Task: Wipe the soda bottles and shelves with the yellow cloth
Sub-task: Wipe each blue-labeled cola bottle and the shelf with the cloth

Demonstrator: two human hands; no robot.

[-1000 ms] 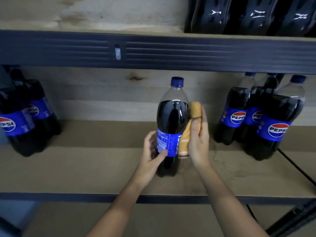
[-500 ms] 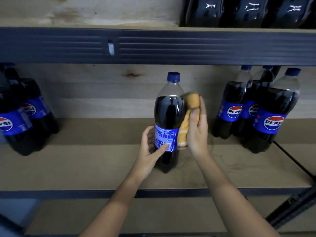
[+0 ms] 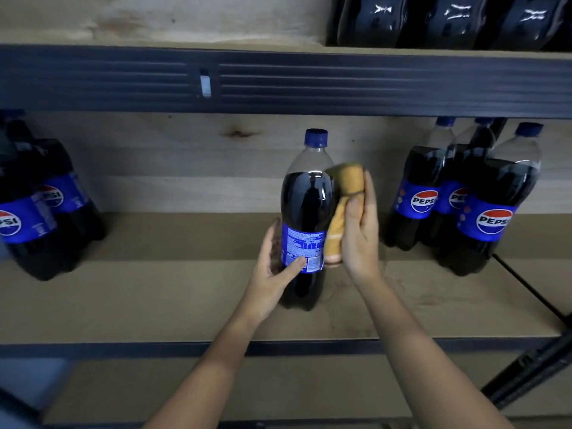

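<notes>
Your left hand [image 3: 272,267] fingers curl around the label of the soda bottle [image 3: 305,218], as before. Your right hand [image 3: 359,230] still grips the yellow cloth [image 3: 342,205] against the bottle's right side, now a little higher. The bottle stands upright on the shelf [image 3: 154,292], between the other bottles [image 3: 464,199].

Counts: 1 dark cola bottle with blue cap mid-shelf [image 3: 306,212], 3 right [image 3: 492,212], 2 left [image 3: 28,218]; 1 folded yellow cloth [image 3: 340,209]; 2 hands.
</notes>
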